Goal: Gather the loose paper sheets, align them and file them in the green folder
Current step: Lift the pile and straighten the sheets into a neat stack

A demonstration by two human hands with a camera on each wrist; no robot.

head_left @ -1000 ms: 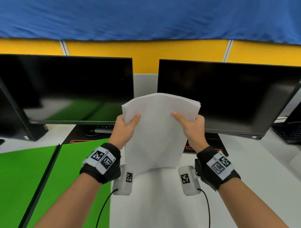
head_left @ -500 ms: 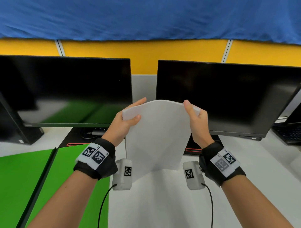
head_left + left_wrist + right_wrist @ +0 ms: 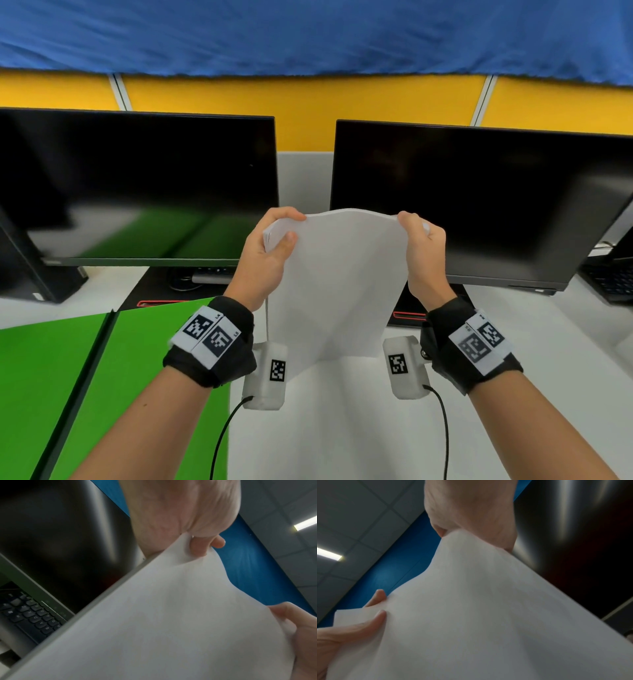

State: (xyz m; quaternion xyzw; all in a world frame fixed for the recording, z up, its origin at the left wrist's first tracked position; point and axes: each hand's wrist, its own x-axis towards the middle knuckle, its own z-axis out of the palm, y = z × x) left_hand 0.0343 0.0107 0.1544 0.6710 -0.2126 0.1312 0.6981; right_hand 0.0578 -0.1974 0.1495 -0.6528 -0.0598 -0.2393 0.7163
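Showing a white desk [image 3: 342, 428] that carries two dark monitors [image 3: 137, 188], side by side, before a yellow partition [image 3: 308, 109] topped with blue cloth [image 3: 308, 34]. A keyboard [image 3: 32, 616] lies under the left monitor; ceiling tiles with a strip light [image 3: 329, 555] appear in the wrist views. The green folder [image 3: 120, 377] lies open and flat at the left of the desk, beside the left forearm.

Compared with one second ago, both hands sit higher on the paper sheets [image 3: 339, 281]: then the thumbs pressed the front face below the top edge, whereas now the fingers hook over that edge at its two corners, and the top edge looks more even.

The stack stands upright between the monitors, its long axis vertical, lower edge resting on the desk, top edge bowed slightly upward. The left hand [image 3: 267, 253] grips the upper left corner, thumb on the front face and fingers curled over the top. The right hand [image 3: 423, 250] grips the upper right corner, fingers wrapped over the edge.
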